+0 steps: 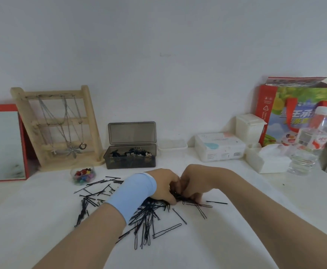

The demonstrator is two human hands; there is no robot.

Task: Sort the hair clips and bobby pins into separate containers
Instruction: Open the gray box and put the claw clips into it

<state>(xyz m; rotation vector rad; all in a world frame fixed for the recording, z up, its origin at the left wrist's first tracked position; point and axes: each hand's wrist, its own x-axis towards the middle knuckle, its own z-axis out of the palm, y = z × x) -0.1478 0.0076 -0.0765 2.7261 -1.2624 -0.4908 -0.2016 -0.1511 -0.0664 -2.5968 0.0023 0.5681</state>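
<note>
Black bobby pins (147, 218) lie scattered in a loose heap on the white table (217, 239). My left hand (164, 186), with a light blue band on the wrist, and my right hand (191, 185) meet over the heap's far side, fingers curled down and pinching a bunch of pins between them. Behind the heap a smoky grey box (130, 159) stands with its lid up, dark hair clips inside. A small clear round tub (83, 174) of colourful little clips sits to the left of it.
A wooden necklace stand (61, 129) and a red-framed mirror (3, 144) stand at the back left. A low clear container (172, 147), a wipes pack (220, 149), a white box (250, 128), tissues, a water bottle (310, 144) and a colourful bag (298, 111) line the back right.
</note>
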